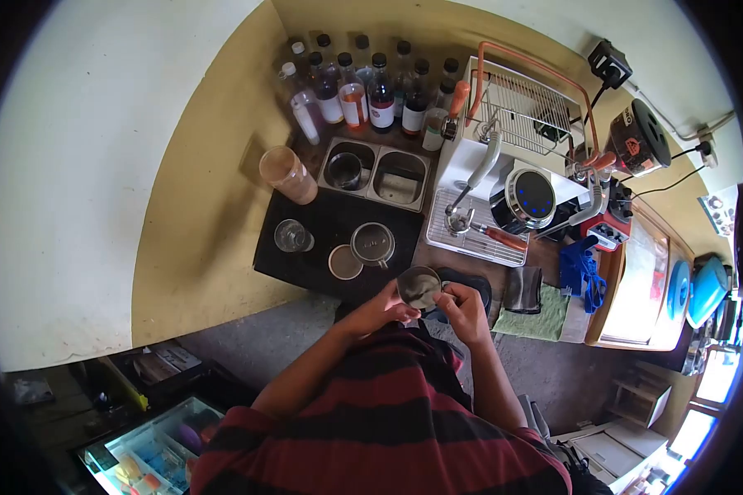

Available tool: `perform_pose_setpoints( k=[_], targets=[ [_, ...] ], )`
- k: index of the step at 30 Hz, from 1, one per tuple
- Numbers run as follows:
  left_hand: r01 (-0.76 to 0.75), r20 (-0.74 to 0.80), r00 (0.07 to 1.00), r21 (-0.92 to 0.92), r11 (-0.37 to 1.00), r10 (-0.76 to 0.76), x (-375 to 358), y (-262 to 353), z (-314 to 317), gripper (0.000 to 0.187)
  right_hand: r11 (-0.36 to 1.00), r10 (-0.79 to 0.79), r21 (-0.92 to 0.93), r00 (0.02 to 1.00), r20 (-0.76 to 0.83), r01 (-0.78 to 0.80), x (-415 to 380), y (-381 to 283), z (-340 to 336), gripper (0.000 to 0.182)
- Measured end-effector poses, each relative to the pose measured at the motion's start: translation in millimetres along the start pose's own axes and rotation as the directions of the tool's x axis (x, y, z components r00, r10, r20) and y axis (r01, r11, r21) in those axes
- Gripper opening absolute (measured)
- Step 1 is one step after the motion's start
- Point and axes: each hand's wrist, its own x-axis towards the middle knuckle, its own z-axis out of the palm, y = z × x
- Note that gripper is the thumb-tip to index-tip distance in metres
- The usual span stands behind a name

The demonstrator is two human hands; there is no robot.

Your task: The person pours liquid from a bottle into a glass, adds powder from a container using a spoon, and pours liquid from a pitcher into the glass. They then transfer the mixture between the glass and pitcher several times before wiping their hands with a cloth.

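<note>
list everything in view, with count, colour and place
bottles: several, mostly dark, back
metal bins: two, silver, below bottles
tall cup: one, brownish, left
glass: one, clear, black counter
jug: one, silver, black counter
disc: one, tan, beside jug
coffee machine: one, white, right
green cloth: one, right
blue tubs: two, far right
metal cup: one, silver, between hands
striped shirt: one, red and black, bottom
left hand, right hand: one each, bare, holding metal cup

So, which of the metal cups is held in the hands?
The nearer cup, between left hand and right hand; the other cup stands on the black counter.
</note>
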Motion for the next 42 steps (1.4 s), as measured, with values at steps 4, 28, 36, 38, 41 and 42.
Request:
perform_pose_setpoints(
  k=[4,28,36,38,41,42],
  targets=[
    [-0.058,-0.039,0.998,-0.178,0.982,0.052,3,1,23,0.096,0.997,0.044,-0.07,0.999,0.0,-0.044,-10,-17,-4,0.037],
    [-0.142,-0.203,0.975,-0.248,0.958,0.092,-89,15,-160,0.05,0.813,-0.119,-0.532,0.962,0.245,0.236,95,-83,213,0.036],
    [-0.091,-0.037,0.996,-0.452,0.888,0.083,-78,19,-171,0.044,0.669,-0.047,-0.722,0.98,0.192,0.173,112,-107,240,0.039],
    [-0.065,0.035,0.995,-0.452,0.89,0.091,-77,22,-172,0.044,0.632,0.003,-0.759,0.979,0.204,0.157,114,-116,242,0.038],
    [-0.055,0.119,0.985,-0.483,0.874,0.128,-72,23,-171,0.045,0.58,0.016,-0.798,0.977,0.212,0.163,116,-127,244,0.036],
    [-0.053,0.142,0.98,-0.502,0.864,0.142,-71,22,-170,0.046,0.563,0.015,-0.809,0.977,0.213,0.168,115,-128,245,0.035]
  ],
)
